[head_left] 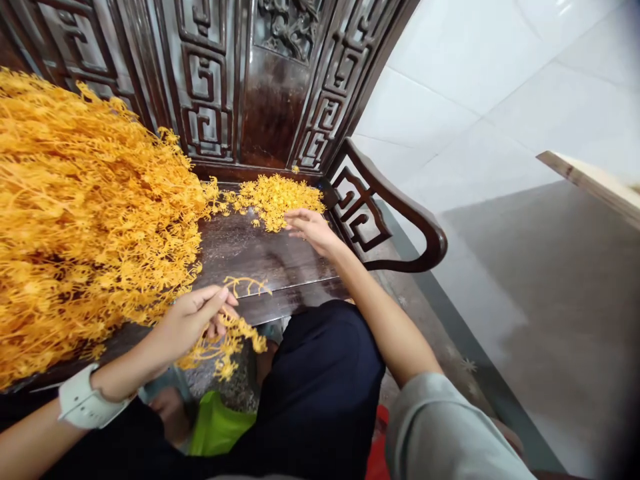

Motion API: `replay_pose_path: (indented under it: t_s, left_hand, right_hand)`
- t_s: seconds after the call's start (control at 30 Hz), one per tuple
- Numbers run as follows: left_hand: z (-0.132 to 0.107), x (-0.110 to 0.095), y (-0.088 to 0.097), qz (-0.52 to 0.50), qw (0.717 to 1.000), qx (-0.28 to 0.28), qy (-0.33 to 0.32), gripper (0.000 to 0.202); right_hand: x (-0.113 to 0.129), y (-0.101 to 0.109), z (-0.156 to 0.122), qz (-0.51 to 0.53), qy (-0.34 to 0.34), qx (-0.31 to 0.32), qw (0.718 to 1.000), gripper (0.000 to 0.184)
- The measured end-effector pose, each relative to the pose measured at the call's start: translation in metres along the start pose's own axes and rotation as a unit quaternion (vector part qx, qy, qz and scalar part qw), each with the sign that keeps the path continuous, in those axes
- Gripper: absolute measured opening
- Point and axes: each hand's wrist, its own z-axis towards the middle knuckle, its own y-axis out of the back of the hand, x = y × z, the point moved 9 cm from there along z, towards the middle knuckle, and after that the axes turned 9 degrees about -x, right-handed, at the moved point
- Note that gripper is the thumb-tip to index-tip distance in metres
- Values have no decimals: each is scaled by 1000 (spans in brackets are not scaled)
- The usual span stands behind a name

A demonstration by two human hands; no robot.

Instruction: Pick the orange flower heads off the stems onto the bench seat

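Observation:
My left hand (203, 317) is closed on a yellow plastic flower sprig (233, 340). Flower heads hang below its fingers, over the gap in front of the bench, and a bare, branching yellow stem (247, 285) sticks out above them. My right hand (311, 230) reaches to the near edge of a small heap of loose yellow flower heads (280, 197) on the bench seat. Its fingers are stretched out and slightly apart, with nothing visible between them. A much larger pile of yellow flower sprigs (95, 220) lies to the left.
The dark wooden bench (240, 247) has a carved back (275, 113) and a curved armrest (420, 220) at right. Below are a bright green plastic object (217, 427) and a red one (379, 443). A pale board (590, 183) juts in at far right.

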Motion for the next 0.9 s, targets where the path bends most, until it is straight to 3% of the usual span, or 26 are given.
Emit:
replay_pose_path:
  t_s: [0.1, 0.27, 0.4, 0.47, 0.53, 0.7, 0.9]
  left_hand:
    - [3, -3, 10, -81, 996, -40, 26, 50]
    - [10, -18, 20, -264, 961, -71, 35, 18]
    - [12, -27, 20, -330, 941, -67, 31, 9]
    - [11, -30, 17, -321, 945, -59, 31, 11]
    - [8, -32, 15, -275, 960, -48, 32, 16]
    - [3, -36, 10, -173, 985, -12, 23, 28]
    - [9, -39, 24, -186, 980, -71, 14, 30]
  right_hand:
    - [7, -25, -16, -32, 61, 67, 995, 24]
    - [55, -56, -59, -58, 218, 126, 966, 38]
    - [67, -92, -99, -116, 259, 211, 935, 33]
    - [68, -106, -111, -137, 284, 236, 919, 30]
    - [68, -112, -112, -124, 291, 238, 919, 26]
    - [64, -112, -88, -25, 234, 207, 950, 44]
    - [55, -116, -58, 6, 184, 131, 974, 51]
